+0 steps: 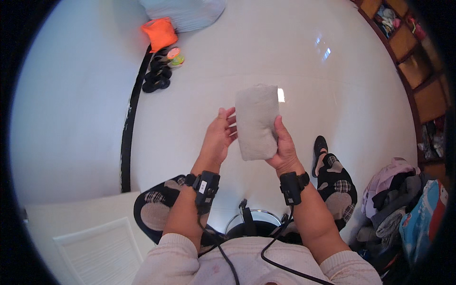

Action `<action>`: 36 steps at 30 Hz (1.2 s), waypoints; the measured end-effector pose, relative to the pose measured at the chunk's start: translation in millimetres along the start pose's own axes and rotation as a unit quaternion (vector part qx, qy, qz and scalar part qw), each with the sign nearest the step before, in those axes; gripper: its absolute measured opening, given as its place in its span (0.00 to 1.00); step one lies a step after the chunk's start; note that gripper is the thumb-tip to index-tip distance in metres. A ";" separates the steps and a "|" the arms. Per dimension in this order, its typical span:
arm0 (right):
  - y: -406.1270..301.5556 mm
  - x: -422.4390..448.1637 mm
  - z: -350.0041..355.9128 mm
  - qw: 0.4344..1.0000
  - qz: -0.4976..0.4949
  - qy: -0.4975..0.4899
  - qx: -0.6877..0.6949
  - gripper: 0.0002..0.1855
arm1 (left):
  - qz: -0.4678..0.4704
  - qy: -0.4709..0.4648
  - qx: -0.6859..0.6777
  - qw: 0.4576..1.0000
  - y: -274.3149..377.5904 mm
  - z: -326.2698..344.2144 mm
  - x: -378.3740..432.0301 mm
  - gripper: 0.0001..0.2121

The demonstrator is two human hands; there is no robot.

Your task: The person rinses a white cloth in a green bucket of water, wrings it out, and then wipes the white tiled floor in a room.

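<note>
A folded light grey cloth item [256,121], flat and roughly rectangular, is held up above the pale floor. My right hand [285,144] grips its lower right edge, the thumb lying along the side and the other fingers hidden behind it. Beside its left edge is my left hand [221,131], fingers spread, their tips reaching the edge or passing just behind it; whether they touch the cloth cannot be told. A black device with a cable is strapped to each wrist.
A pile of clothes [388,199] lies at the right, below a wooden cubby shelf [408,71] holding garments. Black shoes [156,78], a small toy [174,56], an orange bag [162,34] and a large pale plastic bag [188,14] stand along the left wall.
</note>
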State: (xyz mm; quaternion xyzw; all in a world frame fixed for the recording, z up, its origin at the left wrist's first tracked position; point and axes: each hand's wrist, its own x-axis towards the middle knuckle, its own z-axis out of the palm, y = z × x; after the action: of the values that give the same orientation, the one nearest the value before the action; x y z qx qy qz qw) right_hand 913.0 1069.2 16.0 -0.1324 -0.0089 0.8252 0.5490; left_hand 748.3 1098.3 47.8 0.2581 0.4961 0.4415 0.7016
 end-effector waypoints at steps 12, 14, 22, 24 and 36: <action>99.7 -100.6 58.8 0.866 -0.236 0.189 -0.397 0.23 | 0.228 0.026 0.221 0.948 -19.6 -36.3 -146.3 0.40; 123.6 -95.6 59.7 0.821 -0.285 0.202 -0.453 0.23 | 0.221 0.075 0.253 0.939 -16.9 -50.5 -158.0 0.38; 162.7 -124.1 17.3 0.629 -0.418 0.238 -0.611 0.24 | 0.029 0.021 0.241 0.970 -29.2 -34.9 -179.4 0.32; 167.0 -127.7 44.6 0.676 -0.410 0.228 -0.568 0.18 | 0.016 -0.009 0.166 0.986 -25.5 -35.1 -176.0 0.28; 193.7 -181.4 10.3 0.765 -0.269 0.265 -0.522 0.38 | -0.068 -0.197 0.174 0.962 -46.4 -55.8 -215.0 0.31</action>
State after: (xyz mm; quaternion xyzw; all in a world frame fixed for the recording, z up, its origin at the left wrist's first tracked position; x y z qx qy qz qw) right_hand 801.3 828.9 32.9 -0.6044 -0.3277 0.4434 0.5751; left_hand 688.2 883.6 90.4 0.4235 0.4334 0.2398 0.7585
